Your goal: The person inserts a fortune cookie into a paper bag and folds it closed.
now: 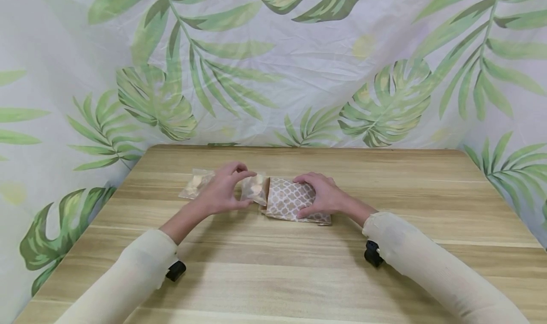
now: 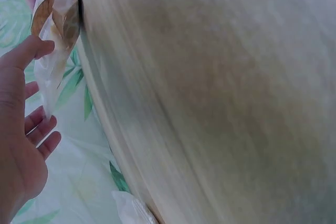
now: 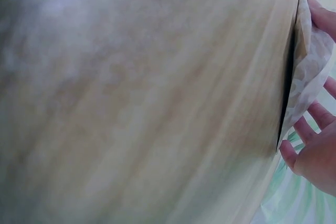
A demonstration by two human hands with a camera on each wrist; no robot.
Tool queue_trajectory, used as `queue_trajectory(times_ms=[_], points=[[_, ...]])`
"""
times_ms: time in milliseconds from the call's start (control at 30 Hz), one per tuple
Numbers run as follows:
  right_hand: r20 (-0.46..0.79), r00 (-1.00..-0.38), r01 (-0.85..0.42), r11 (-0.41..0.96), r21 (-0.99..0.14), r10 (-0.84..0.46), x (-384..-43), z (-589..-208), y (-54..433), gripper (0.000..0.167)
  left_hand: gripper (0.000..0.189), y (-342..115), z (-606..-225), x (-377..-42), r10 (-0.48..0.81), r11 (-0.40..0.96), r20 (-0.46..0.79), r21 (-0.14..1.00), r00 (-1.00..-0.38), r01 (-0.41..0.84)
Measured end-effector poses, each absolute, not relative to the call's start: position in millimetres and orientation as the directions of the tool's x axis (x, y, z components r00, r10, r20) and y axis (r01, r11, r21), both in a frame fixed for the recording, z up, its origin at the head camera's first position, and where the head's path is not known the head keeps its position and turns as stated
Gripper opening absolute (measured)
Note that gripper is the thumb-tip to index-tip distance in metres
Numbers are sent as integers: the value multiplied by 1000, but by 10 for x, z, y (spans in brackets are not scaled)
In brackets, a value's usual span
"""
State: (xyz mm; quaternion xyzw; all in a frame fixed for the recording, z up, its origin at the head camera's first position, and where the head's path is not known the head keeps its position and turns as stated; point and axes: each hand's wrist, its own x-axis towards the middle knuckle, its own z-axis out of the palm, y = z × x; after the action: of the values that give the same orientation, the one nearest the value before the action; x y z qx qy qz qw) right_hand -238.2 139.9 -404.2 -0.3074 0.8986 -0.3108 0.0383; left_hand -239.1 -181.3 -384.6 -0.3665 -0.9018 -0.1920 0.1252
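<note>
A brown paper bag [image 1: 284,198] with a white lattice print lies on the table, its opening toward the left. My right hand [image 1: 322,195] grips the bag across its width, thumb at the near edge and fingers at the far side. At the opening, a small clear packet [image 1: 255,191] with pale pieces inside has its right end against the bag. My left hand [image 1: 224,191] holds this packet by its edges, thumb and fingers spread around it. Behind the left hand lies a second clear packet [image 1: 196,184], partly hidden by that hand.
The wooden table [image 1: 273,276] reaches back to a leaf-printed cloth [image 1: 299,67] hanging behind it. Black wrist devices show under both sleeves, one at the left [image 1: 175,270] and another at the right [image 1: 373,253].
</note>
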Motion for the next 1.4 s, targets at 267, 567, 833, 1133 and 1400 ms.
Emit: queue_trajectory(times_ms=[267, 567, 833, 1133, 1400], points=[[121, -811, -524, 618, -587, -573, -2377, -4028, 1393, 88, 68, -1781, -3835, -2363, 671, 645, 390, 113, -631, 756], [120, -809, -528, 621, -579, -575, -2385, -4043, 1392, 88, 68, -1806, -3852, -2358, 708, 617, 404, 42, -578, 786], [116, -810, -525, 624, -579, -574, -2381, -4031, 1401, 89, 65, -1804, -3809, -2377, 745, 581, 365, 58, -559, 812], [128, -805, -537, 617, -576, -580, -2389, -4040, 1397, 89, 60, -1774, -3771, -2439, 746, 607, 238, 143, -622, 782], [125, -807, -531, 615, -582, -578, -2392, -4040, 1401, 89, 60, -1678, -3697, -2437, 712, 658, 144, 204, -687, 725]])
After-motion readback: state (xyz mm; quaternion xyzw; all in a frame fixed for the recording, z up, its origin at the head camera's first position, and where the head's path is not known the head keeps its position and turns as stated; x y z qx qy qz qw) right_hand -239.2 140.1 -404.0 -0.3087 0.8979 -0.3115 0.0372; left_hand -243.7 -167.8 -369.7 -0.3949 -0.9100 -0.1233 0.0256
